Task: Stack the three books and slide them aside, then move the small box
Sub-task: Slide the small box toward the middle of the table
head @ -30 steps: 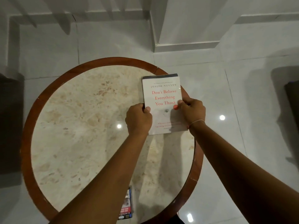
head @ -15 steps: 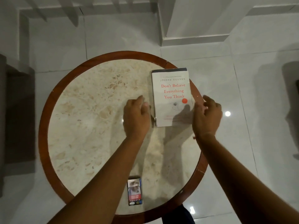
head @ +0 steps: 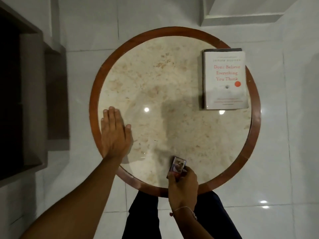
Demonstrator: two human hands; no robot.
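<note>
Head view: right hand (head: 183,183) pinches small box (head: 177,167) at table (head: 96,94) near rim, left hand (head: 114,133) flat and spread on table, stacked books (head: 225,80) at far-right rim; loose pinch could drop box off edge.

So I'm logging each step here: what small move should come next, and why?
Probably lift or slide the small box away from the near rim. The right hand pinches its near end, the book stack already sits at the table's far right edge, and the left hand lies flat, empty.
</note>
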